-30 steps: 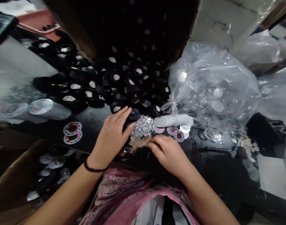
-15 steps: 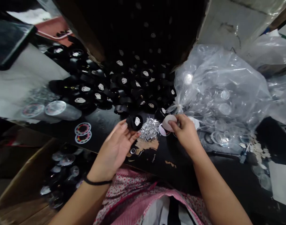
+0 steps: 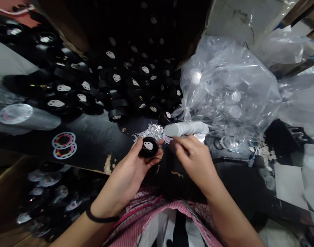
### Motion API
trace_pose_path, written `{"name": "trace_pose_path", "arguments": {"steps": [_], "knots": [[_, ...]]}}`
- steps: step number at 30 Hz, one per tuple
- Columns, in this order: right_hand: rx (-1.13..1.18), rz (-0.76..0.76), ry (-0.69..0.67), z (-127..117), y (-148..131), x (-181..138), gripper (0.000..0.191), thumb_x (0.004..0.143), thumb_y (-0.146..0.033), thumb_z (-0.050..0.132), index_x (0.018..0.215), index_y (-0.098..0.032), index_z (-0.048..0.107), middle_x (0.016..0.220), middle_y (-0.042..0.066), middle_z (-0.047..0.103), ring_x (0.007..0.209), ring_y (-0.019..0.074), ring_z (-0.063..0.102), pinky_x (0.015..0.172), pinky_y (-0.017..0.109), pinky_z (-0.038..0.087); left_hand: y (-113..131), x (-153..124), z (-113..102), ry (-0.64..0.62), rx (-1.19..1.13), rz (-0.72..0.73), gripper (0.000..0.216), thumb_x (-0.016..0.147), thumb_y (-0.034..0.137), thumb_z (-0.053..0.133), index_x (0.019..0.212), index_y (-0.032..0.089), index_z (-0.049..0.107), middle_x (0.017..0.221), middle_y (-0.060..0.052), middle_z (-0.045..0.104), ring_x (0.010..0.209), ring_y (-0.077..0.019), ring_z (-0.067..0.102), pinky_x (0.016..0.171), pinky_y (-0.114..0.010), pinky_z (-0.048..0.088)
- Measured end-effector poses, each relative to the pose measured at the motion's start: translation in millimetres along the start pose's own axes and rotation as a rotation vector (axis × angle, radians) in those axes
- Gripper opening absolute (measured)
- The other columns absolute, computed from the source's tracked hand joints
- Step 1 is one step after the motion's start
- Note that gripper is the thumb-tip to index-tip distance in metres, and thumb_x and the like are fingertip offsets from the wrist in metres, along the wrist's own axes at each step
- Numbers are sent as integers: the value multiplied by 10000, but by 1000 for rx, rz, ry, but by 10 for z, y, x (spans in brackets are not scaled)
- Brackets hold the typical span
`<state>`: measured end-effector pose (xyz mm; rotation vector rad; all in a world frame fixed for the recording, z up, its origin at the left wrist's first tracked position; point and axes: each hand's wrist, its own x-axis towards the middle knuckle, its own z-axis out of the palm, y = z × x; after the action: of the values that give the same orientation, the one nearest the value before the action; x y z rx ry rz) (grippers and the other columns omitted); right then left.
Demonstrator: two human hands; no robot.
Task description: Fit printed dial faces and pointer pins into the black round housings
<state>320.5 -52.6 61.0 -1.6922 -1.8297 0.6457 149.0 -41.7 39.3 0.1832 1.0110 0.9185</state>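
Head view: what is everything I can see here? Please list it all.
cap: one, black with white insert, in left hand
caps pile: many, black, back of table
metal bits: small heap, silver, beyond the held cap
discs: one stack on its side, white, by right fingers
bag: one, clear, holding clear lenses, right
dials: two, colour-ringed, table left
table: one, black, worn
domed pieces: several, clear, lower left
left hand: holds cap; black wristband
right hand: fingers pinched near discs; contents unclear
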Motion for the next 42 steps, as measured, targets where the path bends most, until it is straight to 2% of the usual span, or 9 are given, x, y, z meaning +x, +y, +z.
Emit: {"name": "trace_pose_path", "arguments": {"steps": [3, 7, 12, 17, 20, 26, 31, 38, 42], "knots": [[176, 34, -127, 41, -33, -27, 314, 924, -243, 623, 1223, -180, 699, 947, 66, 697, 878, 196, 656, 830, 335, 527, -60, -23, 91, -2, -100, 9, 248, 991, 373, 542, 1062, 223, 726, 1131, -42, 764, 939, -170, 731, 803, -257, 605], [394, 153, -131, 79, 20, -26, 411, 890, -232, 666, 1297, -189, 633, 897, 21, 694, 844, 166, 644, 832, 319, 527, -95, -65, 163, -35, -183, -46, 262, 994, 372, 529, 990, 224, 746, 1096, -33, 774, 992, -194, 728, 877, -301, 602], [373, 206, -1, -2, 82, -26, 69, 844, -243, 696, 901, -213, 721, 823, 1, 635, 759, 145, 580, 702, 275, 492, -109, -71, 155, -34, -126, -15, 326, 984, 465, 519, 1044, 236, 742, 1114, -42, 767, 991, -189, 710, 817, -269, 601], [630, 287, 39, -109, 9, -78, 135, 861, -343, 684, 847, -211, 656, 791, -7, 687, 717, 140, 630, 666, 265, 518, -123, -87, 152, 0, -74, 36, 215, 960, 342, 599, 1078, 237, 745, 1107, -17, 761, 960, -155, 702, 786, -222, 592], [608, 281, 85, -84, -56, -98, 108, 874, -319, 680, 854, -215, 655, 801, -8, 695, 731, 139, 646, 668, 262, 529, -162, -121, 163, -41, -59, 41, 154, 906, 283, 683, 1029, 234, 762, 1095, -8, 769, 965, -163, 718, 848, -260, 605], [581, 306, 139, 35, -121, -85, 120, 882, -324, 682, 863, -229, 610, 801, -23, 660, 655, 122, 636, 579, 249, 527, -285, -175, 197, -65, -9, 144, 257, 802, 325, 806, 1053, 281, 775, 1181, 6, 764, 1086, -183, 710, 916, -251, 586], [697, 384, 84, 44, -125, -109, 181, 887, -348, 666, 847, -228, 537, 705, -59, 622, 556, 109, 638, 542, 245, 525, -335, -176, 175, -74, 38, 191, 270, 799, 376, 804, 1063, 325, 779, 1203, 21, 760, 1173, -209, 677, 999, -276, 547], [508, 383, 19, -16, -45, -92, 231, 856, -383, 693, 821, -225, 529, 700, -56, 569, 612, 106, 579, 531, 219, 465, -327, -141, 91, -172, 102, 198, 264, 820, 322, 792, 1083, 310, 768, 1185, 1, 763, 1147, -201, 686, 949, -267, 571], [467, 386, -44, -4, -27, -176, 219, 824, -349, 699, 932, -231, 548, 750, -45, 565, 645, 117, 554, 560, 234, 465, -404, -124, 1, -191, 147, 147, 308, 802, 316, 806, 1102, 313, 738, 1158, 8, 758, 1091, -206, 702, 910, -295, 591]]}}
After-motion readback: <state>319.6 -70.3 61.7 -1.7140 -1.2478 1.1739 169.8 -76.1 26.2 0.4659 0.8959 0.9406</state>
